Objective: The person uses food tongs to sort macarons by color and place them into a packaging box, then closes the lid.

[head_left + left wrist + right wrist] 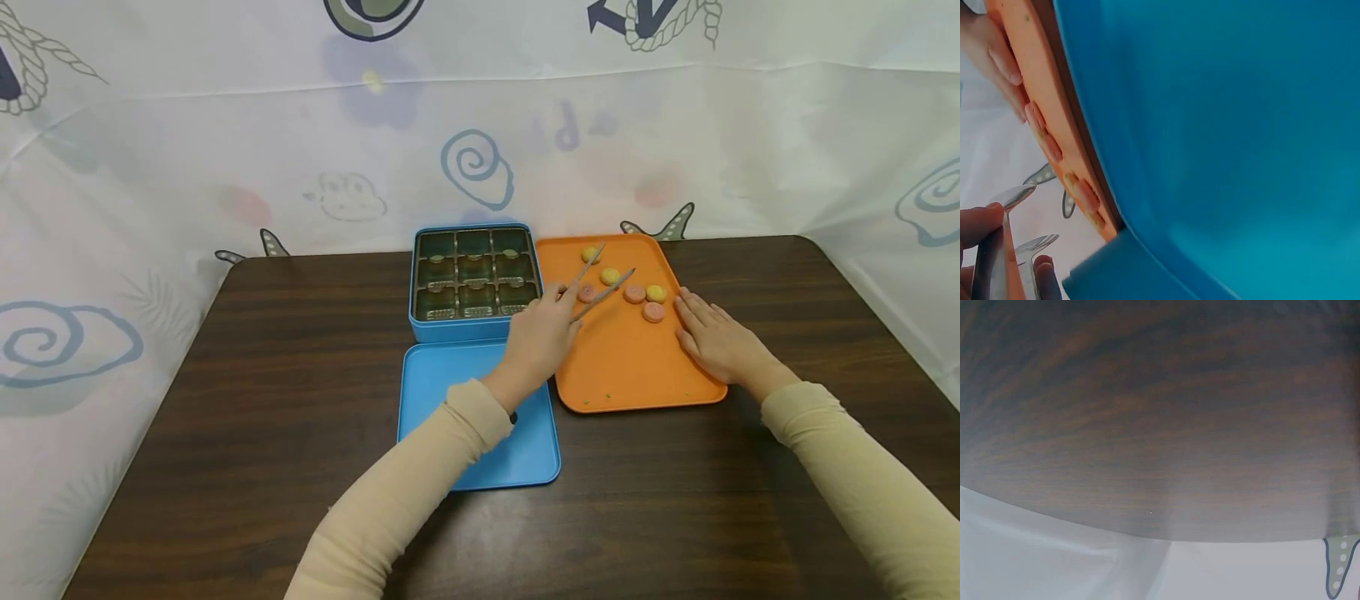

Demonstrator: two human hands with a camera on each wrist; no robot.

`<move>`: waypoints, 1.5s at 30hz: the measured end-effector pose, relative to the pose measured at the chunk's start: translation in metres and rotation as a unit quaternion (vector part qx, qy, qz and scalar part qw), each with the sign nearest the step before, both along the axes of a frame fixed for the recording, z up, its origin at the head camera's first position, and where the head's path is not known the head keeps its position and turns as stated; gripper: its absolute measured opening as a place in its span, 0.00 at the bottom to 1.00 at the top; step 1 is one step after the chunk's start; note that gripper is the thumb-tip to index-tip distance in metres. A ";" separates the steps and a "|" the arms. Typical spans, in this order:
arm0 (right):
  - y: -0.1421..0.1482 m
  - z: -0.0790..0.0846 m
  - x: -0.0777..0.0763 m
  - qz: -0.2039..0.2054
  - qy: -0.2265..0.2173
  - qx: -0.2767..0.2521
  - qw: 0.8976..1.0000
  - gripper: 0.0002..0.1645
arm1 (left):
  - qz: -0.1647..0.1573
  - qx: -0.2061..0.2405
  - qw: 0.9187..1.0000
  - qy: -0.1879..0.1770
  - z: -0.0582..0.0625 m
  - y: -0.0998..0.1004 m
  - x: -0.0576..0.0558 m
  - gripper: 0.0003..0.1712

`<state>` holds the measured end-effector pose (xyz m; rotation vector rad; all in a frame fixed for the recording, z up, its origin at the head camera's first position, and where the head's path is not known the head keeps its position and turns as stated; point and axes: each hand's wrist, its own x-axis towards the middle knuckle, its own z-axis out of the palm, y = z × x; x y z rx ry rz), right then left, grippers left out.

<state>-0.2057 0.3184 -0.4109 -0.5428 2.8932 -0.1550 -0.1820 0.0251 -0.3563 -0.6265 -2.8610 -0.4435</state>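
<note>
My left hand [542, 335] grips a pair of metal tongs [999, 259], whose spoon-like and fork-like ends stand apart with nothing between them. In the head view the tongs reach over the orange tray [626, 367], beside small round cookies. Yellow cookies [656, 293] and pink cookies [652, 312] lie loosely on its far half. My right hand [716, 337] rests with straight fingers along the tray's right edge. Left of the tray stands a blue tin [465, 331] with a divided insert [476, 271]; pale spots show in several compartments, too small to identify.
A blue lid [517, 462] lies in front of the tin, partly under my left forearm. Everything stands on a dark wooden table [300, 400]. A patterned white cloth [300, 150] hangs behind it. The right wrist view shows only table and cloth.
</note>
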 end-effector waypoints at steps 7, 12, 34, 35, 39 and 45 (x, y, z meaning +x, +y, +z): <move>0.000 0.000 -0.001 0.000 -0.003 0.001 1.000 0.38 | 0.006 0.009 1.000 -0.026 -0.008 0.009 0.001 0.30; -0.001 -0.001 -0.002 0.002 -0.001 0.005 1.000 0.38 | 0.015 0.011 0.999 -0.034 -0.011 0.011 0.001 0.31; 0.002 -0.001 -0.002 -0.004 -0.009 0.011 1.000 0.39 | 0.022 -0.004 0.998 -0.053 -0.021 0.015 -0.005 0.27; 0.002 -0.001 -0.002 -0.003 -0.007 0.009 1.000 0.39 | 0.024 -0.005 0.998 -0.056 -0.021 0.015 -0.005 0.26; 0.002 -0.001 -0.002 -0.004 -0.003 0.004 1.000 0.39 | 0.026 -0.005 0.998 -0.065 -0.020 0.016 -0.006 0.25; 0.001 0.000 -0.002 -0.005 -0.012 0.012 1.000 0.39 | 0.016 -0.011 0.997 -0.069 -0.019 0.015 -0.006 0.24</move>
